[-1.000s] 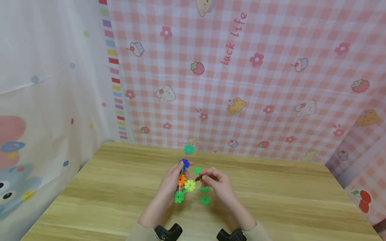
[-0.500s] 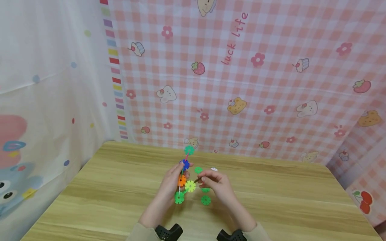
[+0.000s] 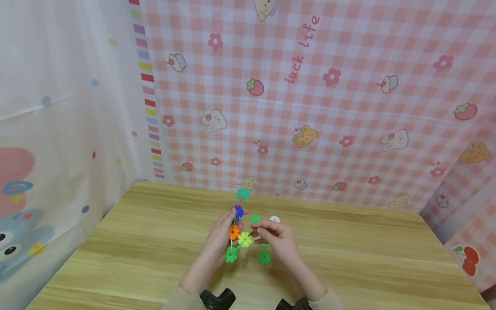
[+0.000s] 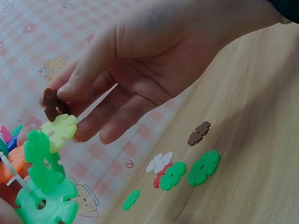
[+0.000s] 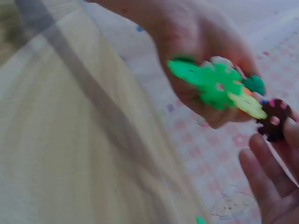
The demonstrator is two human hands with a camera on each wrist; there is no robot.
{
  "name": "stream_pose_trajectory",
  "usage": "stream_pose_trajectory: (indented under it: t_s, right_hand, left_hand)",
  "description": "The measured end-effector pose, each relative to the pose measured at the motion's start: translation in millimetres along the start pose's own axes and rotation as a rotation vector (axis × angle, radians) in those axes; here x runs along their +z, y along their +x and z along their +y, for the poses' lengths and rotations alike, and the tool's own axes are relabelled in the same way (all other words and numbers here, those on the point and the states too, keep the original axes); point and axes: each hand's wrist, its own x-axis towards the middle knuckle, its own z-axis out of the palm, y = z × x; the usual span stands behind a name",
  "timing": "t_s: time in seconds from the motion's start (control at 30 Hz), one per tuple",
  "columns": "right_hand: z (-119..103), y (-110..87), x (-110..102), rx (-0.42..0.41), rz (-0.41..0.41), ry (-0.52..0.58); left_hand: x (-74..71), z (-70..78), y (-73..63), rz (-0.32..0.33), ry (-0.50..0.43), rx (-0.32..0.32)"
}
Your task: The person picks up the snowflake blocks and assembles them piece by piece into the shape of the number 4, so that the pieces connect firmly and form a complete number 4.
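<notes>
A big cloth (image 3: 348, 103) with pink checks hangs at the far side. In front is a smooth wooden table (image 3: 368, 245) with wavy stripes. Above its middle, the left hand (image 3: 218, 230) holds a chain (image 3: 234, 233) of flat, shiny plastic discs, notched all round like flowers. A yellow disc (image 3: 245, 240) sticks out on the chain's right side. There, the right hand (image 3: 280, 237) pinches a brown disc (image 4: 55, 105) against the yellow edge; I cannot tell if the notches lock. Loose green discs (image 3: 264, 258) and a white disc (image 3: 274, 218) lie on the wood.
</notes>
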Motion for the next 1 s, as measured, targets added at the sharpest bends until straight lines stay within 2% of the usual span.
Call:
stream_pose_trajectory:
  t_s: [0.1,0.2,0.4,0.57,0.67,0.77,1.0]
  right_hand:
    - [3,-2.4,6,-0.047,0.064,-0.029]
    - [6,-5.8,11,-0.144,0.086,-0.091]
    - [10,-9.5,18,-0.379,0.047,-0.21]
    - [-1,-11.3,25,-0.515,0.016,-0.293]
    - [-12,-13.4,28,-0.561,0.02,-0.336]
    - [-17,-14.8,30,-0.571,0.038,-0.363]
    - [-16,-13.2,30,-0.622,0.058,-0.372]
  left_hand:
    - [0.5,0.1,0.4,0.021,-0.008,0.009]
    - [0.5,0.3,1.0,0.044,-0.03,0.012]
    - [0.1,0.5,2.1,0.075,-0.089,0.022]
    - [1.3,-0.4,2.0,0.09,-0.11,0.027]
    - [2.4,-1.2,1.9,0.092,-0.1,0.033]
    - [3.2,-2.0,1.5,0.083,-0.103,0.033]
    - [4.4,-2.0,0.5,0.091,-0.146,0.046]
